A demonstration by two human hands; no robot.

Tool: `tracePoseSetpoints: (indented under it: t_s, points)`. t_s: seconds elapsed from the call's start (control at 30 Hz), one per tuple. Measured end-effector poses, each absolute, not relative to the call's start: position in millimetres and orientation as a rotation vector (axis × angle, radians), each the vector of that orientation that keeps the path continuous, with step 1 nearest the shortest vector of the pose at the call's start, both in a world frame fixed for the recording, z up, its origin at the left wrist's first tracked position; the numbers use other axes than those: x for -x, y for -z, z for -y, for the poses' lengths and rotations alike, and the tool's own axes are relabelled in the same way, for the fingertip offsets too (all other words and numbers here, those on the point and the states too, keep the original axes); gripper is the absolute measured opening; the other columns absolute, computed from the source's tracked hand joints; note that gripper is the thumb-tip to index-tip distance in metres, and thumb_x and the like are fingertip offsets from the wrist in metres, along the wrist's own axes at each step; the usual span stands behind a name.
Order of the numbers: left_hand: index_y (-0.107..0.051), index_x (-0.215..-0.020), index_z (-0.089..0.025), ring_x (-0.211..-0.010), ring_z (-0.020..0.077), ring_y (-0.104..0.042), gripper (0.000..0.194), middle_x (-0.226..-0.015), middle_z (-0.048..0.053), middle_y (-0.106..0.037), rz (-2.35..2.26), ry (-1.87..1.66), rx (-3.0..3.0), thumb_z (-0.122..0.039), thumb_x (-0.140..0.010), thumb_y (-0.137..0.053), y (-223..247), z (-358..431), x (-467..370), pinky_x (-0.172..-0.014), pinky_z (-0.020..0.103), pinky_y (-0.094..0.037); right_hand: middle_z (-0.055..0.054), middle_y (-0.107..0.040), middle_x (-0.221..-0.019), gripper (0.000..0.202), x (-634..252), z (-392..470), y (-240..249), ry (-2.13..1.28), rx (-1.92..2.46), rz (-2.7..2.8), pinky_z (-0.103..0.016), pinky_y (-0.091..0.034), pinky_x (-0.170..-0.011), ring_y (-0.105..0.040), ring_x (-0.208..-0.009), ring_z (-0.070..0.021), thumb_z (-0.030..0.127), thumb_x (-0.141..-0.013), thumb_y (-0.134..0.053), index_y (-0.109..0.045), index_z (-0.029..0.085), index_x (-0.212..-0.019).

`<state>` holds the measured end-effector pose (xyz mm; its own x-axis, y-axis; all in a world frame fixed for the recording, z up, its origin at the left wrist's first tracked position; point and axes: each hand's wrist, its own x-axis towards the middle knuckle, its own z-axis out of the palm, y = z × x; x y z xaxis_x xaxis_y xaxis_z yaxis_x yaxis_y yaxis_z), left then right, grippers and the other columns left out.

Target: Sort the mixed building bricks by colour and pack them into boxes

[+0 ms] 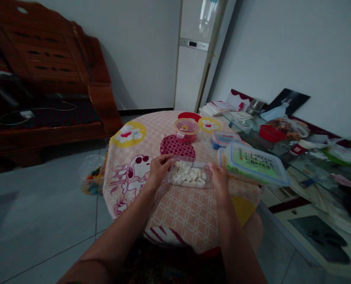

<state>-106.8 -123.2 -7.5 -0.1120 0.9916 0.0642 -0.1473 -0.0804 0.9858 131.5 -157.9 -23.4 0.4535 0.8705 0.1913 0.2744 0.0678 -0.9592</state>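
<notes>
A clear plastic box with several small white pieces in it lies at the middle of the cloth-covered round table. My left hand grips its left end, fingers closed on the rim. At the right end my right hand holds the box between thumb and fingers. Just right of that hand is a large clear container with a blue rim and a green label.
Toward the back stand a round pink-lidded container and a small rectangular one. A cluttered glass shelf runs along the right. A bag of colourful items is left of the table, near a wooden bench.
</notes>
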Motion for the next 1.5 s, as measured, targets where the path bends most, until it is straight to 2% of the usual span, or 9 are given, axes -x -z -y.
tracePoseSetpoints:
  t_s: [0.1, 0.23, 0.4, 0.6, 0.77, 0.93, 1.07, 1.17, 1.5]
  points:
    - [-0.076, -0.099, -0.007, -0.051, 0.0067, -0.046, 0.042, -0.064, -0.002, -0.062, -1.137, -1.422, -1.115, -0.033, -0.066, -0.074, 9.8, 122.0, 104.9, -0.050, 0.021, -0.036, 0.003, -0.049, -0.051, 0.038, -127.8, 188.9, 13.8, -0.517, 1.569, 1.128, -0.026, -0.038, -0.049, -0.048, -0.053, -0.0133, 0.054, -0.078, -0.063, -0.055, 0.022, -0.058]
    - [-0.074, -0.103, -0.008, -0.044, 0.0069, -0.043, 0.043, -0.057, -0.006, -0.053, -1.153, -1.386, -1.212, -0.038, -0.072, -0.072, 10.0, 126.0, 108.1, -0.044, 0.021, -0.032, 0.006, -0.049, -0.043, 0.044, -118.1, 219.9, 7.3, -0.788, 1.586, 1.015, -0.023, -0.032, -0.035, -0.043, -0.034, -0.0113, 0.063, -0.078, -0.063, -0.067, 0.019, -0.079]
    - [-0.069, -0.126, -0.011, -0.044, 0.0089, -0.053, 0.056, -0.062, -0.004, -0.062, -1.187, -1.178, -1.479, -0.039, -0.077, -0.072, 1.6, 154.3, 127.2, -0.044, 0.021, -0.039, 0.009, -0.045, -0.040, 0.043, -109.1, 226.8, 12.2, -0.833, 1.516, 0.885, -0.019, -0.028, -0.028, -0.037, -0.029, -0.0084, 0.062, -0.078, -0.066, -0.066, 0.020, -0.078]
    - [-0.045, -0.153, -0.012, -0.037, 0.0112, -0.055, 0.079, -0.052, -0.007, -0.060, -1.129, -0.985, -1.379, -0.040, -0.083, -0.070, -3.0, 186.9, 135.8, -0.039, 0.018, -0.039, 0.010, -0.045, -0.040, 0.041, -109.1, 221.7, 19.7, -0.832, 1.482, 0.838, -0.019, -0.030, -0.027, -0.038, -0.028, -0.0082, 0.059, -0.079, -0.068, -0.069, 0.018, -0.084]
    - [-0.044, -0.151, -0.007, -0.036, 0.0115, -0.055, 0.084, -0.052, -0.006, -0.061, -1.083, -1.031, -1.262, -0.042, -0.081, -0.074, -3.7, 190.1, 129.4, -0.037, 0.019, -0.041, 0.010, -0.045, -0.041, 0.041, -105.2, 222.4, 20.0, -0.848, 1.448, 0.804, -0.019, -0.031, -0.027, -0.038, -0.028, -0.0083, 0.058, -0.077, -0.070, -0.070, 0.018, -0.085]
    - [-0.042, -0.152, -0.008, -0.036, 0.0105, -0.052, 0.086, -0.051, -0.008, -0.059, -1.072, -1.113, -1.220, -0.042, -0.080, -0.075, -3.8, 191.2, 126.3, -0.037, 0.019, -0.041, 0.011, -0.043, -0.038, 0.048, -101.1, 220.4, 20.0, -0.855, 1.411, 0.720, -0.021, -0.034, -0.027, -0.038, -0.028, -0.0093, 0.061, -0.072, -0.074, -0.069, 0.017, -0.091]
    - [-0.044, -0.151, -0.010, -0.036, 0.0100, -0.052, 0.086, -0.051, -0.008, -0.058, -1.074, -1.143, -1.197, -0.046, -0.080, -0.076, -0.5, 191.2, 126.1, -0.037, 0.019, -0.041, 0.009, -0.052, -0.042, 0.062, -103.4, 224.2, 18.4, -0.940, 1.330, 0.738, -0.024, -0.042, -0.032, -0.047, -0.032, -0.0122, 0.062, -0.066, -0.080, -0.068, 0.015, -0.104]
    - [-0.047, -0.149, -0.010, -0.036, 0.0097, -0.051, 0.084, -0.051, -0.008, -0.058, -1.075, -1.144, -1.182, -0.048, -0.079, -0.076, 2.8, 189.9, 126.3, -0.038, 0.019, -0.041, 0.007, -0.059, -0.048, 0.073, -105.9, 229.4, 17.8, -0.987, 1.290, 0.769, -0.026, -0.048, -0.037, -0.054, -0.036, -0.0142, 0.057, -0.063, -0.084, -0.066, 0.013, -0.118]
    - [-0.046, -0.151, -0.010, -0.043, 0.0103, -0.056, 0.082, -0.056, -0.007, -0.060, -1.003, -1.153, -1.146, -0.048, -0.083, -0.072, 5.7, 190.1, 123.7, -0.045, 0.021, -0.046, 0.008, -0.059, -0.047, 0.084, -104.5, 228.2, 21.5, -0.936, 1.312, 0.712, -0.025, -0.043, -0.033, -0.052, -0.032, -0.0143, 0.053, -0.065, -0.081, -0.062, 0.007, -0.132]
